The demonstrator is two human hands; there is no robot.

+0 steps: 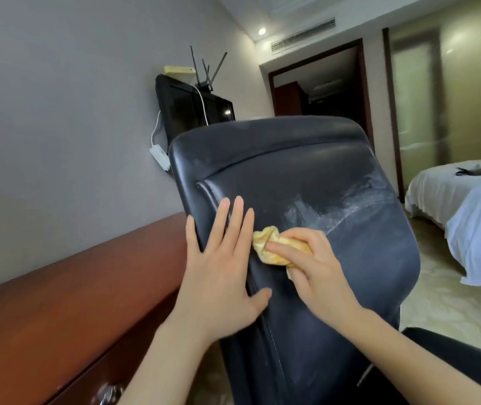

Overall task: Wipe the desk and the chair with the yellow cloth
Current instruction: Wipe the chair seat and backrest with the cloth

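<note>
The dark blue leather chair (pixel 306 176) fills the middle of the head view, its backrest facing me. A bunched yellow cloth (pixel 265 241) lies pressed against the backrest at mid height. My right hand (pixel 318 267) grips the cloth with curled fingers. My left hand (pixel 221 258) lies flat on the left edge of the backrest, fingers straight, touching the leather beside the cloth. A pale streaky smear shows on the leather up and to the right of the cloth. The reddish-brown wooden desk (pixel 66 311) runs along the wall at the left.
A black television (pixel 192 109) with a router on top stands behind the chair against the grey wall. A white bed (pixel 467 217) is at the right, with dark items on it. A metal drawer handle (pixel 107 393) shows at the desk's front. An open doorway lies beyond.
</note>
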